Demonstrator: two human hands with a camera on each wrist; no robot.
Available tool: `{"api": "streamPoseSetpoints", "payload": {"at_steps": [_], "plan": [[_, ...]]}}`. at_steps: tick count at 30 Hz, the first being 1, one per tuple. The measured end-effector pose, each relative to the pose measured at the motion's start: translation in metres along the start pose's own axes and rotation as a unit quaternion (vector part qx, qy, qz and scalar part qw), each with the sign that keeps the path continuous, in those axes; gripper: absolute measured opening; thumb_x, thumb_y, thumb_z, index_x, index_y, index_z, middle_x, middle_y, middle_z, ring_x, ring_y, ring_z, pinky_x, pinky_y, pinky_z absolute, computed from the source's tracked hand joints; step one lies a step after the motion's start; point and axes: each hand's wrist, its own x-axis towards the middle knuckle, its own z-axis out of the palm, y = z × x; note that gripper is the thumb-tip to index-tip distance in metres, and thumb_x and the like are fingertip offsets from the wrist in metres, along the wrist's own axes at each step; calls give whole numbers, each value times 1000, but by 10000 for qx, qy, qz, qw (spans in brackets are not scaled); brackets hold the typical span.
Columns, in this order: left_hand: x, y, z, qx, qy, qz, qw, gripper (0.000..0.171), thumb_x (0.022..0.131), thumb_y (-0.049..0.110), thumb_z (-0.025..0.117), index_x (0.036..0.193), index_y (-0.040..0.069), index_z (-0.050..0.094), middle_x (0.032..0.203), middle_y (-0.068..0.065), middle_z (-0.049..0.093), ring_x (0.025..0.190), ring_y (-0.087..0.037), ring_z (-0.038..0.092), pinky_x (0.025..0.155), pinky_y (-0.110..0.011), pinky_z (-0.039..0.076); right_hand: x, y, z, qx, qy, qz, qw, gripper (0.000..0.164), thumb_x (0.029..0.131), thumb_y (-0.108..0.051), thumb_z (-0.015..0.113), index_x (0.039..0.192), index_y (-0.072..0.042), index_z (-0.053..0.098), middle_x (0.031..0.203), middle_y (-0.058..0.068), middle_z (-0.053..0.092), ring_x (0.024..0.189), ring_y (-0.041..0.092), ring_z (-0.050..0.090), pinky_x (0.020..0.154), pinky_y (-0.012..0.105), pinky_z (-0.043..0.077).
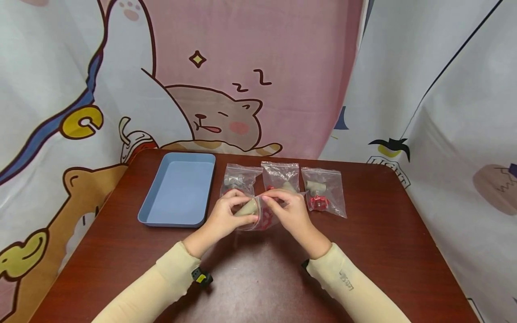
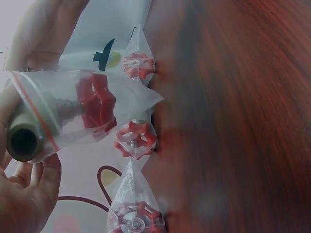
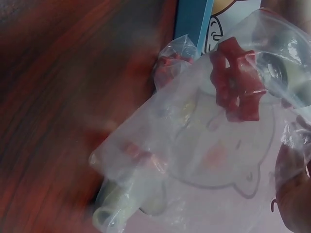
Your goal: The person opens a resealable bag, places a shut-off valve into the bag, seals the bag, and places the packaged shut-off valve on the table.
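A stop valve [image 2: 23, 141] with a beige pipe body and a red handwheel [image 3: 237, 80] lies partly inside a clear zip bag [image 2: 73, 133], its wheel toward the bag's closed end. The beige body is at the bag's mouth, beside the red zip line. My left hand [image 1: 220, 217] grips the beige body between thumb and fingers. Opposite it, my right hand [image 1: 292, 213] pinches the edge of the bag's mouth. Both hands hold the bag above the table, in front of the other bags.
Behind my hands lie three more zip bags: a left bag [image 1: 233, 180], a middle bag [image 1: 279, 169] and a right bag [image 1: 334, 190], each with a red-wheeled valve. A blue tray [image 1: 177, 222] stands at left on the brown table [image 1: 371, 251]. Printed curtains hang around.
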Motion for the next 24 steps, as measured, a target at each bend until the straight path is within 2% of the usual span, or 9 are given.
{"api": "streamPoseSetpoints", "payload": {"at_steps": [4, 7, 10, 14, 17, 20, 24], "plan": [[0, 2, 0, -31, -15, 23, 10000, 44, 68, 20, 86, 109, 13, 72, 102, 0, 58, 89, -13, 56, 74, -33, 50, 1, -8, -4, 91, 137, 157, 9997, 7, 78, 7, 70, 84, 5, 72, 80, 15, 71, 75, 23, 66, 70, 30, 53], [0, 4, -1, -83, -45, 45, 9999, 45, 68, 22, 85, 111, 15, 71, 103, 0, 59, 87, -14, 56, 73, -29, 50, 0, -8, -6, 167, 300, 309, 9989, 6, 79, 6, 70, 84, 5, 72, 80, 16, 71, 71, 14, 64, 66, 25, 53], [0, 7, -2, 114, -85, 165, 9998, 45, 69, 23, 85, 111, 14, 71, 104, 0, 58, 87, -13, 54, 73, -25, 48, -1, -6, -7, 311, 321, 512, 9977, 4, 80, 5, 69, 83, 6, 71, 78, 16, 70, 66, 8, 59, 59, 19, 49], [0, 10, -1, 495, -178, 329, 9981, 48, 68, 24, 85, 112, 13, 71, 102, 3, 53, 90, -12, 51, 75, -25, 44, -3, -6, -7, 419, 187, 714, 9964, 4, 81, 4, 68, 83, 8, 70, 76, 17, 69, 64, 10, 58, 53, 20, 49], [-1, 11, 1, 589, -263, 369, 9972, 49, 68, 27, 85, 114, 14, 70, 100, 3, 50, 91, -11, 49, 75, -24, 43, -3, -7, -7, 414, 157, 738, 9963, 4, 80, 6, 68, 83, 8, 70, 76, 18, 69, 64, 11, 59, 52, 23, 50], [-2, 11, 2, 524, -274, 428, 9973, 47, 70, 28, 84, 114, 15, 70, 100, 3, 49, 90, -11, 48, 73, -24, 43, -2, -7, -7, 357, 243, 703, 9966, 4, 80, 6, 69, 83, 9, 70, 75, 18, 69, 63, 11, 58, 52, 20, 49], [-3, 11, 0, 199, -346, 426, 9983, 42, 77, 26, 79, 117, 18, 69, 103, 2, 48, 91, -12, 47, 72, -25, 45, -1, -9, -8, 383, 400, 805, 9952, 4, 80, 7, 69, 82, 10, 70, 72, 19, 68, 58, 10, 58, 50, 16, 47]]}}
